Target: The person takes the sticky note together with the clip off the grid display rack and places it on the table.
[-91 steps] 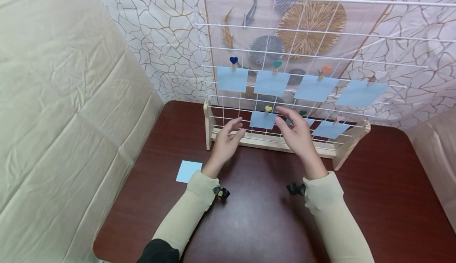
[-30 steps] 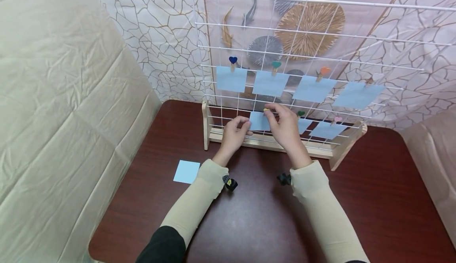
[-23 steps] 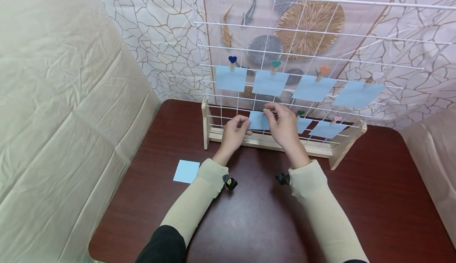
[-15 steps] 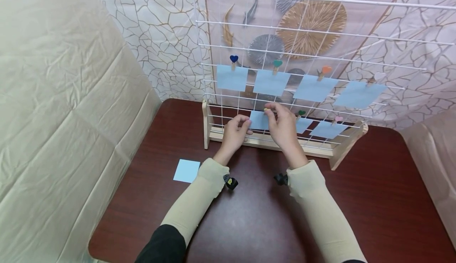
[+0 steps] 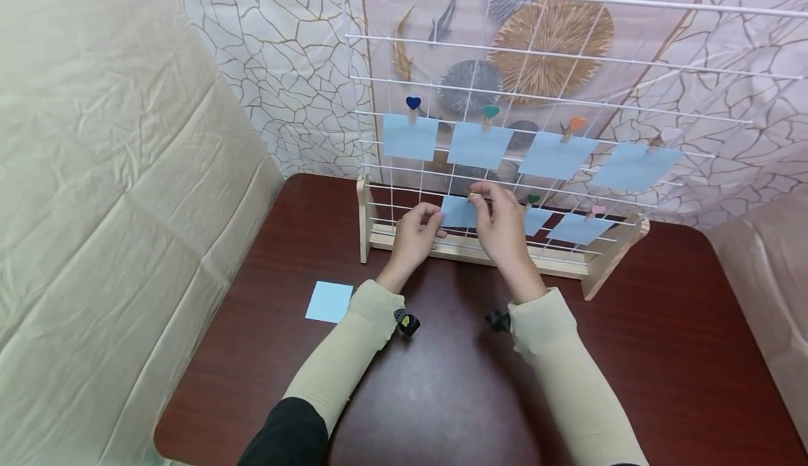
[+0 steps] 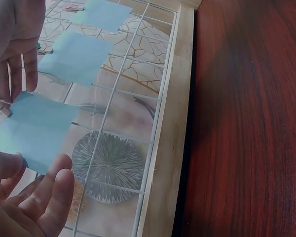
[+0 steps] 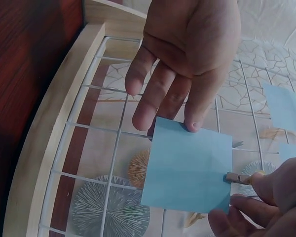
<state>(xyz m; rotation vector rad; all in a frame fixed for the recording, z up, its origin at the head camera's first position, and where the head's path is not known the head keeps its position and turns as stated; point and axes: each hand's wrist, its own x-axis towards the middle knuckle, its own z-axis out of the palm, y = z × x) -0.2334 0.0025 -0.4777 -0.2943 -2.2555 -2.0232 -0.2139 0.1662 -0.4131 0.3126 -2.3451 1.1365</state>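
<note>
A square of light blue paper (image 5: 457,212) hangs on the lower row of a white wire grid (image 5: 435,92). My left hand (image 5: 412,238) pinches its left edge between thumb and fingers. At its top edge my right hand (image 5: 505,231) pinches a small wooden clothespin (image 7: 239,178), whose yellow heart is mostly hidden by the fingers. In the right wrist view the clothespin's tip overlaps the paper's edge. Beside it, partly behind my right hand, hangs another blue paper (image 5: 537,221) under a dark green heart clothespin (image 5: 533,200).
Several blue papers hang above from heart clothespins, such as a dark blue one (image 5: 413,103) and an orange one (image 5: 577,123). A loose blue paper (image 5: 330,302) lies on the brown table (image 5: 252,354) at left. The grid stands on a wooden base (image 5: 562,264).
Since three seconds ago both hands have moved in to the lower left paper; the left now grips its edge, the right its clothespin. Over the last second they have barely moved.
</note>
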